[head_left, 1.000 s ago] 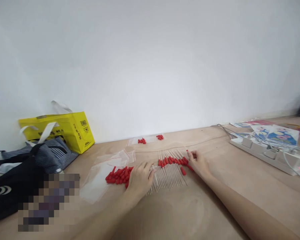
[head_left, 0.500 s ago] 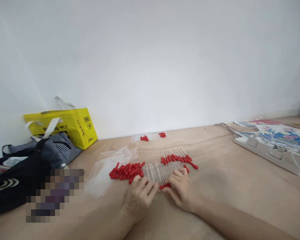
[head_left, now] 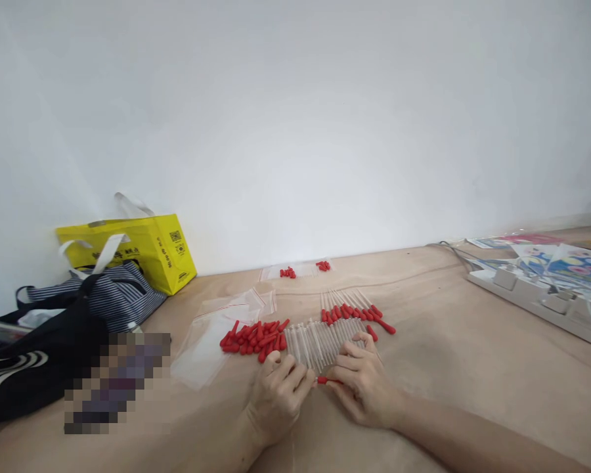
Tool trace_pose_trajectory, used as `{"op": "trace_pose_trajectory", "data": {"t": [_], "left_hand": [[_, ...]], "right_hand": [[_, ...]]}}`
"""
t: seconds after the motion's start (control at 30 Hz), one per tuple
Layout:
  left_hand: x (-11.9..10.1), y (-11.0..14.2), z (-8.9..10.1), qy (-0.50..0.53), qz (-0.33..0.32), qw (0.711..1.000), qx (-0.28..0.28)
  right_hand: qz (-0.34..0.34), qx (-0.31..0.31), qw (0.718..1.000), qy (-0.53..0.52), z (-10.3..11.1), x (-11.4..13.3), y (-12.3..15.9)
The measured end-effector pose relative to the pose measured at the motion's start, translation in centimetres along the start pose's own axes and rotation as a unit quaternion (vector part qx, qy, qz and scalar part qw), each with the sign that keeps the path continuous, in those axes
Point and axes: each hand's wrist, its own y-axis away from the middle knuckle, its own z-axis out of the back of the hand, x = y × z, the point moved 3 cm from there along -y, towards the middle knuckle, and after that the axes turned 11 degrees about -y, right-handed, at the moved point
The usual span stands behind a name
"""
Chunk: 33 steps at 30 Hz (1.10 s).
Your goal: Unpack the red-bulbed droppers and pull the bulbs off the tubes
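Between my two hands, a red rubber dropper bulb (head_left: 323,380) shows, its neck towards the left. My right hand (head_left: 364,384) is closed, pinching the bulb between thumb and fingers. My left hand (head_left: 282,397) is closed too, fingertips at the bulb's open end on what looks like a glass tube, mostly hidden by the fingers. Just beyond the hands lies a row of clear glass dropper tubes (head_left: 308,341). A heap of red bulbs (head_left: 251,338) sits to their left. Behind the tubes, several droppers with red bulbs fitted (head_left: 349,312) lie side by side.
Clear zip bags (head_left: 201,348) lie to the left, and a bag holding red-bulbed droppers (head_left: 300,270) lies by the wall. A yellow bag (head_left: 172,253), a striped bag (head_left: 128,295) and a black bag (head_left: 44,355) stand far left. A white power strip (head_left: 532,309) is at right.
The view has shifted slightly. My hands have moved a little apart, and the bulb's neck now shows more clearly in the gap. Both grips stay closed.
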Motion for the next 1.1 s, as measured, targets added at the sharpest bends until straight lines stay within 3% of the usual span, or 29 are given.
{"op": "trace_pose_trajectory", "data": {"t": [0.37, 0.5, 0.6, 0.7, 0.73, 0.8, 0.83, 0.87, 0.93, 1.03, 1.1], "left_hand": [[0.4, 0.2, 0.1, 0.004, -0.004, 1.0, -0.006], [1.5, 0.6, -0.1, 0.041, 0.081, 0.996, -0.003], [1.9, -0.3, -0.4, 0.143, 0.163, 0.976, 0.012], [2.5, -2.2, -1.4, 0.276, 0.272, 0.915, 0.11], [2.7, -2.8, -2.0, 0.328, 0.316, 0.875, 0.167], [3.0, -3.9, -3.5, 0.421, 0.399, 0.763, 0.287], [3.0, -4.5, -4.1, 0.454, 0.429, 0.708, 0.33], [3.0, -5.0, -4.7, 0.471, 0.445, 0.674, 0.356], [3.0, -6.2, -5.7, 0.48, 0.455, 0.644, 0.383], [2.6, -7.3, -7.2, 0.468, 0.453, 0.64, 0.407], [2.4, -7.6, -8.1, 0.442, 0.454, 0.652, 0.417]], "right_hand": [[0.031, -0.018, 0.999, 0.012, 0.6, -0.2, 0.3], [-0.056, -0.067, 0.995, 0.039, 2.5, -2.1, 0.3], [-0.158, -0.122, 0.977, 0.072, 4.5, -4.4, 0.3], [-0.303, -0.127, 0.936, 0.126, 6.1, -6.8, 0.7], [-0.347, -0.111, 0.921, 0.141, 6.4, -7.5, 0.9], [-0.405, -0.07, 0.898, 0.158, 6.7, -8.5, 1.2], [-0.419, -0.051, 0.892, 0.162, 6.6, -8.7, 1.2], [-0.427, -0.034, 0.889, 0.165, 6.5, -8.9, 1.2], [-0.434, -0.01, 0.885, 0.169, 6.2, -9.0, 1.1], [-0.446, -0.011, 0.88, 0.164, 6.1, -9.3, 0.9], [-0.459, -0.045, 0.873, 0.157, 6.5, -9.8, 0.9]]}}
